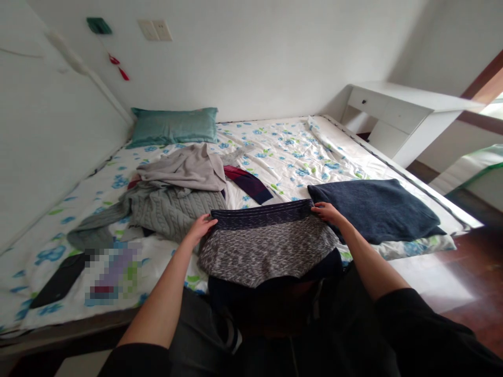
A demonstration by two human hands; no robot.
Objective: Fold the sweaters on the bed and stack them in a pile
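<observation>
The flecked grey-and-white knit garment with a dark navy band (267, 251) is at the near edge of the bed covered in a white, blue-flowered sheet (291, 141), in front of the person's legs. Left hand (204, 227) and right hand (325, 212) each pinch one end of the band. The step in hand appears to be spreading the garment; the next move likely calls for level, even tension between both corners.
</observation>
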